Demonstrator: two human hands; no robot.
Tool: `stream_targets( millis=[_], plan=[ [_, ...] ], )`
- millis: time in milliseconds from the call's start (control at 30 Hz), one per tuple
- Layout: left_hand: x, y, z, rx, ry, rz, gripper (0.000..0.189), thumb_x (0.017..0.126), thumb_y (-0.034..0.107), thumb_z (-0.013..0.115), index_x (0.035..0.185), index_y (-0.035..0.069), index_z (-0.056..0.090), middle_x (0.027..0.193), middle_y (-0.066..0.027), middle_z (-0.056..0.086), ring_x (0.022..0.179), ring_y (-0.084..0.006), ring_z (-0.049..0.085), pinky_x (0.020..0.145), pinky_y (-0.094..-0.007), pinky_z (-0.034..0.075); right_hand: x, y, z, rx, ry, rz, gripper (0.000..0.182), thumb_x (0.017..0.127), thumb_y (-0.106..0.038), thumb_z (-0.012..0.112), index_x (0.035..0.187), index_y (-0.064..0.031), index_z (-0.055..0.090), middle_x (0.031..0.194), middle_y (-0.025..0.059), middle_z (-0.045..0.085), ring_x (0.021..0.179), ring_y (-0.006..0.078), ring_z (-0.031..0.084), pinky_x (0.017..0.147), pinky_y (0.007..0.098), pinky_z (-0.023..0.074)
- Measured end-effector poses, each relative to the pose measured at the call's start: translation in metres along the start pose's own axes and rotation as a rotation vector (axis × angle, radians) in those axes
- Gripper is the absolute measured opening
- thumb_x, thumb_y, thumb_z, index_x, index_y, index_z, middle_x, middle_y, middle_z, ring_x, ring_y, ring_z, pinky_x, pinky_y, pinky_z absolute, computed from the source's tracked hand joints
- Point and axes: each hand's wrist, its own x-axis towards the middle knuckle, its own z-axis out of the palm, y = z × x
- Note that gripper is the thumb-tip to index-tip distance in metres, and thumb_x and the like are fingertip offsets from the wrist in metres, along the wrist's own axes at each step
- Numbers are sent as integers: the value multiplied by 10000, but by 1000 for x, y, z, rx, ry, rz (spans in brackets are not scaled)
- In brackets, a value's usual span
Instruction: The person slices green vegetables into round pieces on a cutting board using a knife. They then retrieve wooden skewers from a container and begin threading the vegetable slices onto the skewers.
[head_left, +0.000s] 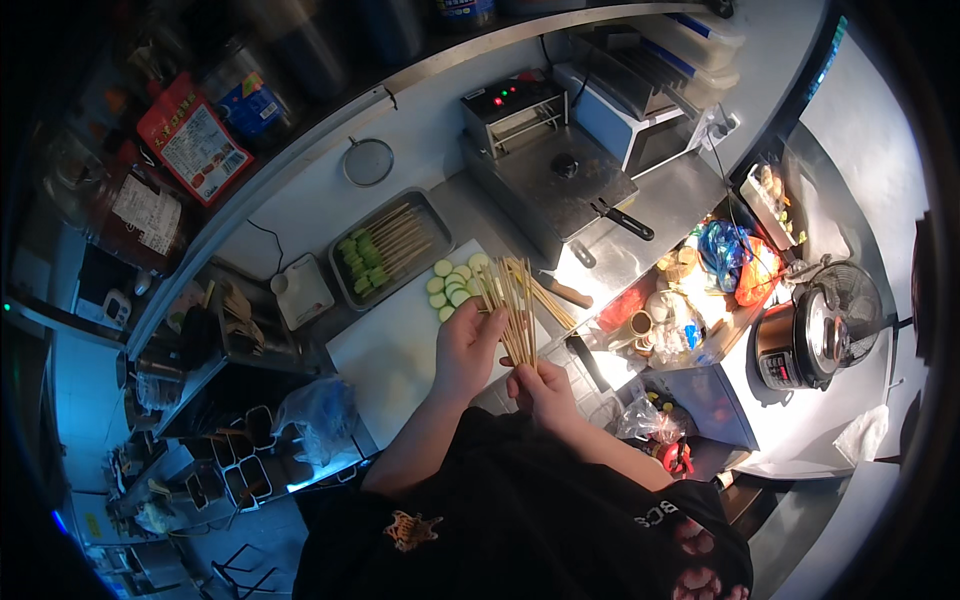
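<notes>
Both hands hold one loose bundle of bamboo skewers (516, 311) in front of my body. My left hand (469, 341) grips it from the side, thumb laid across the sticks. Lower down, my right hand (541, 388) closes around the bottom ends. Beyond the bundle, sliced zucchini rounds (454, 283) lie on a white cutting board (390, 375). More skewers (551, 300) rest to the right of the slices, partly behind the bundle. A knife with a wooden handle (566, 290) lies beside them. Behind the board, a metal tray (442, 225) holds skewered green vegetable pieces (360, 262).
A deep fryer with a lid (562, 180) stands at the back, next to a microwave oven (660, 142). Bags and refuse (697, 292) are heaped at right, near an electric pressure cooker (799, 341). A white dish (302, 289) sits left of the tray. A loaded shelf (480, 49) overhangs the counter.
</notes>
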Motion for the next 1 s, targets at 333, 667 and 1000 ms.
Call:
stream_targets(
  millis=[333, 667, 1000],
  plan=[
    [-1, 5, -3, 28, 12, -43, 158, 997, 110, 609, 1012, -45, 638, 843, -64, 698, 766, -81, 647, 711, -244, 527, 1, -6, -1, 37, -21, -22, 289, 1081, -239, 450, 1193, -40, 627, 766, -30, 576, 557, 31, 396, 515, 192, 315],
    [1, 10, -10, 86, 50, 82, 113, 956, 83, 650, 998, -22, 642, 860, -42, 674, 794, -74, 635, 686, -259, 541, 6, -1, 11, -25, -18, -54, 259, 1080, -236, 459, 1086, -45, 634, 749, -35, 583, 591, 29, 437, 545, 196, 357],
    [0, -1, -19, 43, 69, 78, 104, 940, 67, 666, 964, -31, 645, 839, -43, 675, 762, -69, 630, 637, -234, 538, 6, 4, 16, -66, 58, -62, 278, 1071, -244, 488, 904, -56, 606, 735, -36, 573, 579, 36, 428, 529, 210, 353]
  ],
)
